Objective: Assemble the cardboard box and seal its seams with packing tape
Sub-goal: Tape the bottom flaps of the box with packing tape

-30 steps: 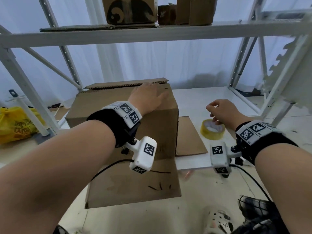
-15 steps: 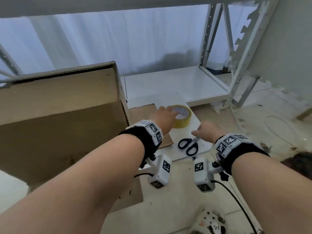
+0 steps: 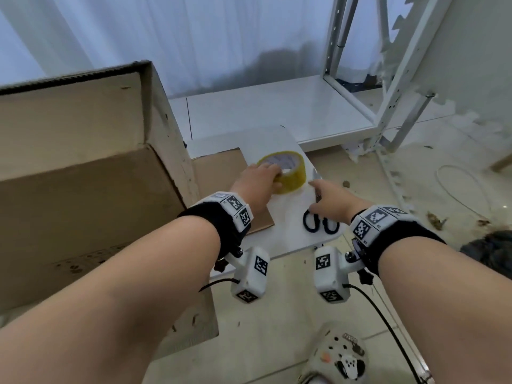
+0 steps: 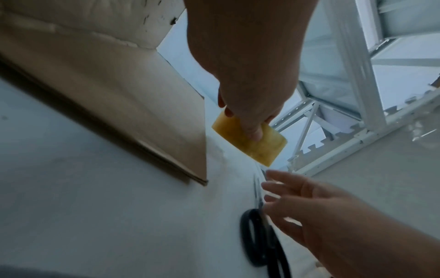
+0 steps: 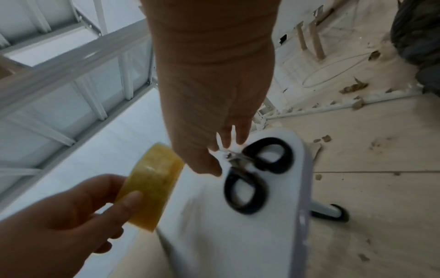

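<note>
A large brown cardboard box (image 3: pixel 83 162) stands at the left, one flap (image 3: pixel 219 173) lying on a low white table (image 3: pixel 285 239). My left hand (image 3: pixel 270 176) grips a yellow roll of packing tape (image 3: pixel 291 173) by its rim and holds it tilted, just above the table; the left wrist view shows the thumb on the tape roll (image 4: pixel 262 148). My right hand (image 3: pixel 318 195) hovers with straight fingers over black-handled scissors (image 3: pixel 311 224) on the table. In the right wrist view its fingertips reach the pivot of the scissors (image 5: pixel 245 188), with nothing gripped.
A white metal shelving frame (image 3: pixel 388 79) with a low shelf (image 3: pixel 277 112) stands behind the table. Scraps and a thin wire loop (image 3: pixel 465 189) litter the floor at the right, beside a dark bundle (image 3: pixel 493 250). A patterned shoe (image 3: pixel 338 356) is below.
My left hand left the top of the box, moved right and took hold of the tape roll. My right hand moved from the tape to the scissors. The view swung right and down.
</note>
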